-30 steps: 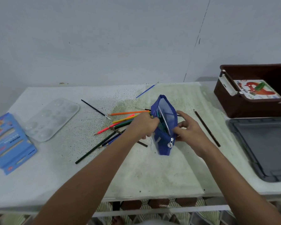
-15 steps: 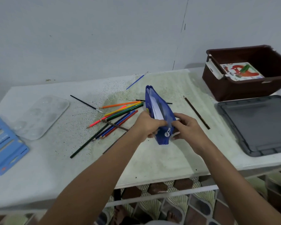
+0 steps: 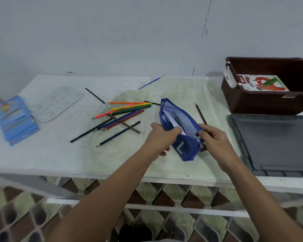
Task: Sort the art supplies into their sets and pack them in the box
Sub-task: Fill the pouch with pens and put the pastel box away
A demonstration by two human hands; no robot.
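Your left hand [image 3: 162,137] grips the near left side of the blue zip pouch [image 3: 181,128], fingers curled round its edge, while your right hand [image 3: 214,140] pinches the pouch's right side next to the zipper pull [image 3: 200,144]. The pouch sits towards the front edge of the tabletop [image 3: 77,158], right of its middle, with its mouth held open between your hands; something white and a few dark sticks show inside, though you cannot tell exactly what they are.

The loose coloured pencils [image 3: 124,114] lie in a rough fan in the middle of the tabletop, just left of the pouch, with a dark pencil [image 3: 118,136] lying nearest the front edge. A single brown pencil [image 3: 200,113] lies just right of the pouch, its near end hidden behind your right hand. A thin blue brush [image 3: 150,82] lies near the back edge, and a black brush [image 3: 96,97] lies between the pencils and the clear paint palette [image 3: 58,102]. The blue pencil box [image 3: 16,119] rests at the left edge.

At the back right corner stands the brown box [image 3: 252,103], holding a pack of oil pastels [image 3: 259,82]. Its grey lid [image 3: 276,145] lies flat in front of it at the right edge.
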